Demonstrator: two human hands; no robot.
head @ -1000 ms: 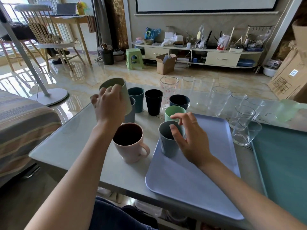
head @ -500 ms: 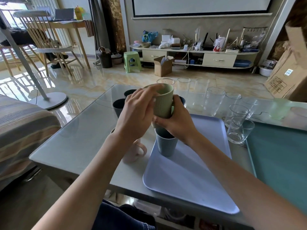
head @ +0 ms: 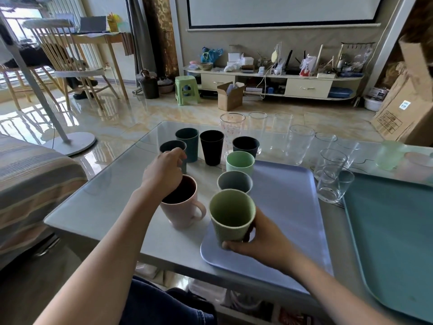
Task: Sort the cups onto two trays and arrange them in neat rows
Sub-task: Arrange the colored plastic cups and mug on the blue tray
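— Holding the olive green cup [head: 230, 215] is the right hand [head: 264, 240]. Its fingers [head: 230, 245] curl round the low part of the cup. The cup stands straight up, mouth to the top, over the near left corner of the purple tray [head: 288, 207].

— Is it down on the tray yet?

— I cannot tell if the bottom touches. It is very close to the tray, I think.

— Where should it go?

— Two cups already stand on that tray in a line, the grey cup [head: 234, 182] and behind it the mint cup [head: 240, 161]. The olive cup is just in front of the grey one, on the same line. So it only needs to go straight down.

— And the other hand?

— The left hand [head: 161, 173] is out over the counter [head: 112, 195]. It hangs above the pink mug [head: 181, 207], and its fingers [head: 179, 152] curl at the rim of a dark grey cup [head: 172, 147]. I cannot tell if they truly grip it.

— Which hand is nearer to the loose cups?

— The left one. The teal cup [head: 188, 143], the black cup [head: 212, 146] and one more dark cup [head: 246, 145] stand just past it, off the tray. The clear glasses [head: 301, 143] are far to the right, near the green tray [head: 398, 242].
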